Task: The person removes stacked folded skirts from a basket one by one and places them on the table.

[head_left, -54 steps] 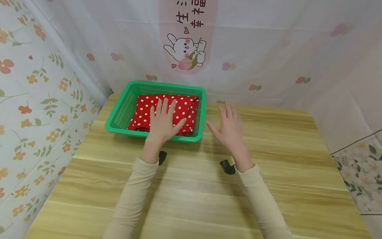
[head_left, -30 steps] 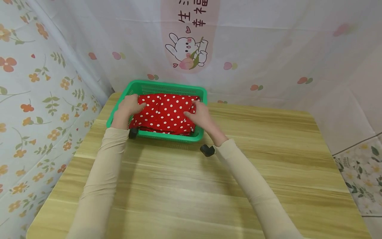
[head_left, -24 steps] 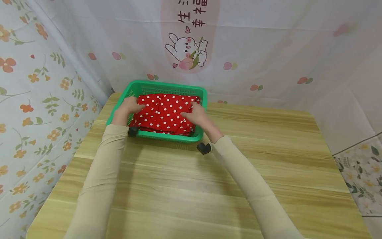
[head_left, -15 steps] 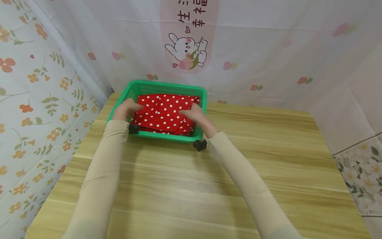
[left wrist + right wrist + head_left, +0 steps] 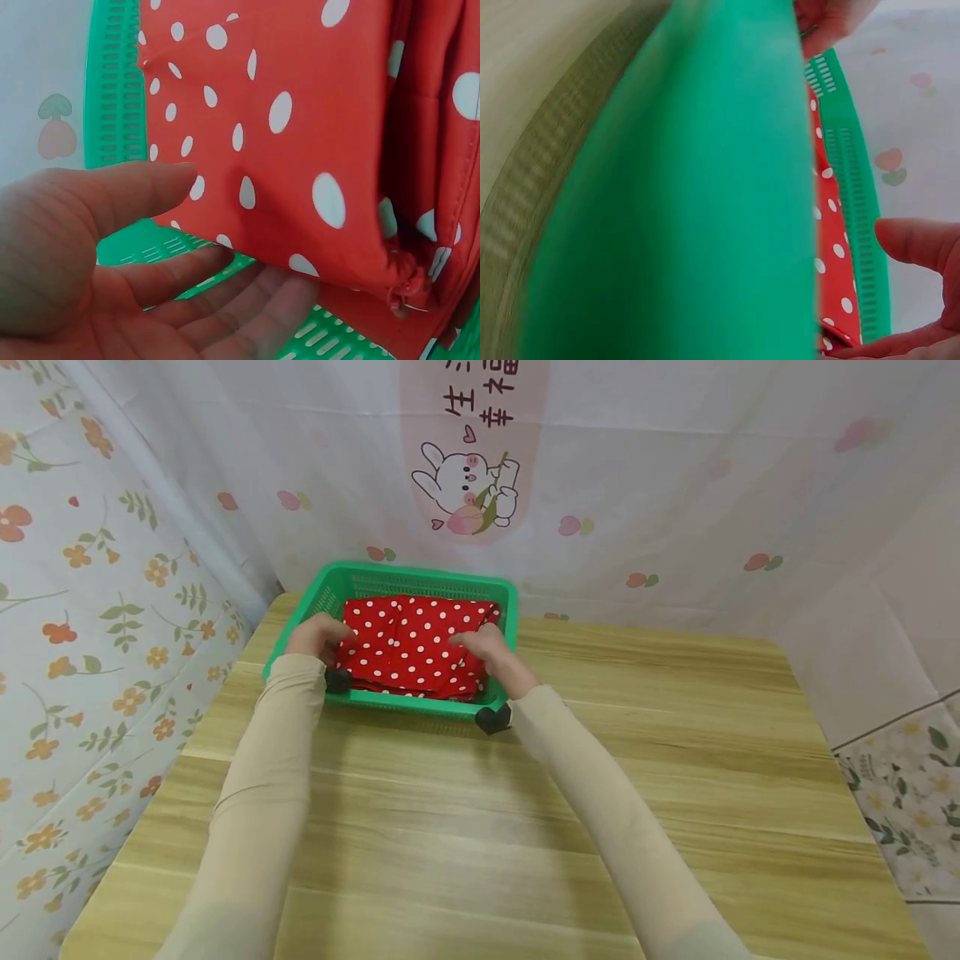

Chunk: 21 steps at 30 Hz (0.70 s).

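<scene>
A folded red cloth with white polka dots (image 5: 420, 639) lies in a green plastic basket (image 5: 420, 572). My left hand (image 5: 315, 637) is inside the basket at the cloth's left end. In the left wrist view, that thumb reaches over the cloth's dotted face (image 5: 277, 150), while the other fingers (image 5: 262, 307) extend along its lower edge, tips partly under it. At the opposite end is my right hand (image 5: 491, 652), thumb over the cloth and fingers down at its side. The right wrist view shows its thumb (image 5: 911, 238) held well apart from the fingers.
The basket stands at the back left of a wooden table (image 5: 637, 735), close to a white printed curtain (image 5: 637, 485). A floral curtain (image 5: 112, 635) hangs on the left. A black wrist mount (image 5: 492, 720) overlaps the basket's front rim.
My left hand has gone from lying flat over the cloth to its left end. My right hand has come in from the table to the right end. Both then drew slightly nearer me.
</scene>
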### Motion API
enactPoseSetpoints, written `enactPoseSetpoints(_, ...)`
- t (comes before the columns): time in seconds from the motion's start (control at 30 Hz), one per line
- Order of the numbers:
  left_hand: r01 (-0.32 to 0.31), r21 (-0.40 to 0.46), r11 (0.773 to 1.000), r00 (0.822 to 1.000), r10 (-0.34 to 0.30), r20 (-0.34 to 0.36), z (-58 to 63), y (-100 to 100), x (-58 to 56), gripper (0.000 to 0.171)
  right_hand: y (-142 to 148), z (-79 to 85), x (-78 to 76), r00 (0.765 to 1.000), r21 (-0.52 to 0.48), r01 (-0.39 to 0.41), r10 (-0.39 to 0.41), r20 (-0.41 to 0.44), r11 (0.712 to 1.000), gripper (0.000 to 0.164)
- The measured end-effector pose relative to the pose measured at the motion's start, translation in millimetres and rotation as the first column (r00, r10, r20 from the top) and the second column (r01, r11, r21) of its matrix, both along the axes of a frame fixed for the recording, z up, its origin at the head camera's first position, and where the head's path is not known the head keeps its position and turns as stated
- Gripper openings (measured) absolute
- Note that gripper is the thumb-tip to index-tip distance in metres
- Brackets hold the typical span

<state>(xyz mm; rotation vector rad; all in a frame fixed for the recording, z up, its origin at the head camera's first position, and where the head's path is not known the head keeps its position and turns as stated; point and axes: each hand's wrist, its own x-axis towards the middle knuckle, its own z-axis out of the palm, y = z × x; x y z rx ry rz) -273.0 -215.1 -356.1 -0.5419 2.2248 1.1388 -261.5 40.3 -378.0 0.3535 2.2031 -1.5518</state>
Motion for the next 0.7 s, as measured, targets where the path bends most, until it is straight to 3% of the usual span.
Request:
enactPoseSetpoints(0.17, -0.004, -0.012, 1.000, 1.000, 0.003, -0.004, -2.6, -3, -2.1, 0.055, 2, 4.9, -1.3, 0.995, -0.139, 0.078, -0.068, 0.073, 0.987, 0.057)
enactPoseSetpoints(0.3, 0.008, 0.042, 0.999, 1.000, -0.008, 0.004, -5.1, -6, -3.9, 0.054, 3, 7.1, -1.7, 0.995, -0.104, 0.056, -0.047, 0.086, 0.993, 0.059)
enactPoseSetpoints(0.53, -0.007, 0.174, 0.985, 0.996, -0.008, 0.085, -7.0, -7, -7.3, 0.058, 2, 3.6, -2.5, 0.995, -0.115, 0.060, -0.051, 0.085, 0.992, 0.053)
enactPoseSetpoints(0.7, 0.040, 0.268, 0.963, 0.990, -0.074, 0.118, -10.4, -10, -12.6, 0.058, 0, -0.1, -3.1, 0.995, -0.126, 0.059, -0.047, 0.093, 0.990, 0.054)
